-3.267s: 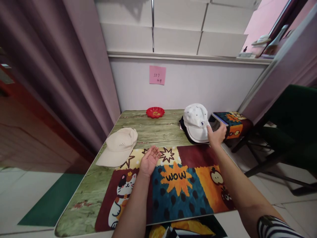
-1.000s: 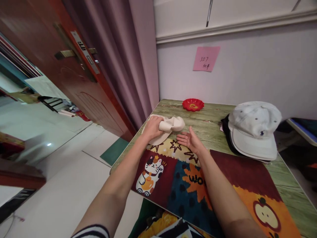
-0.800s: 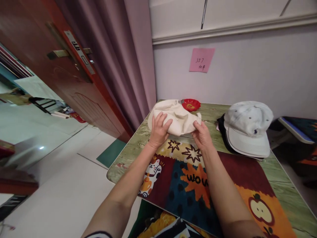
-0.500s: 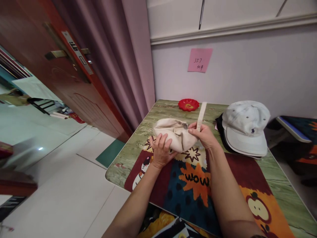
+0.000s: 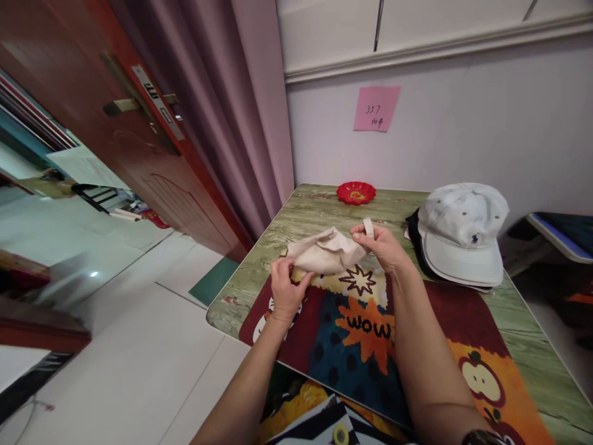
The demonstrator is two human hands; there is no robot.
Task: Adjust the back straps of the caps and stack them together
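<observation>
A soft cream cap (image 5: 324, 252), crumpled and partly flattened, is held low over the patterned mat (image 5: 319, 346). My left hand (image 5: 287, 287) grips its left edge, thumb in front. At its right end, my right hand (image 5: 377, 242) pinches the fabric, and a short pale strap (image 5: 369, 227) sticks up between the fingers. The inside of the cap is mostly hidden by folds. To the right of my right hand, a white cap (image 5: 463, 232) with a small dark emblem lies on top of darker caps (image 5: 414, 244).
A red scalloped dish (image 5: 356, 193) stands at the back of the green wood-patterned table (image 5: 315, 207). A pink note (image 5: 377, 108) is stuck on the wall. On the left are a purple curtain (image 5: 245, 111) and a wooden door (image 5: 139, 179). A blue-edged board (image 5: 563, 241) lies at the right.
The cream cap has gone from rounded to flatter and more folded. My left hand has shifted left and lower along its edge. The strap now shows shorter above my right hand.
</observation>
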